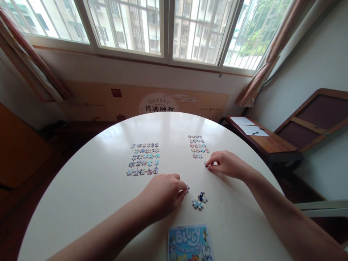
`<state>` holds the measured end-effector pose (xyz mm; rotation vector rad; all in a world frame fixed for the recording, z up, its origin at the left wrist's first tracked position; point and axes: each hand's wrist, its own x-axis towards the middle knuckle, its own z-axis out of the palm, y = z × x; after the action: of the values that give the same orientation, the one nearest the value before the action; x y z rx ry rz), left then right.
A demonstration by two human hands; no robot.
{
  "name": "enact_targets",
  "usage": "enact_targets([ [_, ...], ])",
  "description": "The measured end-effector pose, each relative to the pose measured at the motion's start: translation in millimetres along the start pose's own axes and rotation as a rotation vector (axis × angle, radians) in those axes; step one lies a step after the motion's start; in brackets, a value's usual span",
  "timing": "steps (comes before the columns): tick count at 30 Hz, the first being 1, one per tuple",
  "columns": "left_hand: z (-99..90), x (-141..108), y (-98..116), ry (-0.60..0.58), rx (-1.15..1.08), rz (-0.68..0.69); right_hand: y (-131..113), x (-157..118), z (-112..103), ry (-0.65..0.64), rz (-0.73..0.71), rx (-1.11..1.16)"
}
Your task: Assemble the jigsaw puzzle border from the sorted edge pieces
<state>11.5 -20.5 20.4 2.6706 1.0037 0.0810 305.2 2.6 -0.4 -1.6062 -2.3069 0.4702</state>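
My left hand (170,192) is closed, with a small jigsaw puzzle piece (187,188) pinched at its fingertips. Further right, my right hand (224,164) has thumb and fingers closed on another puzzle piece (206,164), just below a block of puzzle pieces (196,146) laid in rows. A larger block of pieces in rows (144,159) lies on the left, beyond my left hand. Between my forearms sits a small heap of loose pieces (199,201). Nearest me is a blue picture sheet (190,243) marked "Bluey".
Everything lies on a round white table (89,188). Behind it are a long printed box (130,99) and barred windows. A wooden side table (274,143) with papers (252,130) and a pen stands at right, near a folded wooden chair (312,116).
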Motion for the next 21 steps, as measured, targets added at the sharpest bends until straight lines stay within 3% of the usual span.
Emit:
enact_targets([
  [9, -0.1, 0, 1, -0.024, 0.028, -0.022, 16, 10, 11, 0.159, 0.087, -0.095],
  [21, 3.3, -1, 2, -0.020, 0.005, -0.009, 24, 15, 18, 0.221, 0.037, -0.078],
])
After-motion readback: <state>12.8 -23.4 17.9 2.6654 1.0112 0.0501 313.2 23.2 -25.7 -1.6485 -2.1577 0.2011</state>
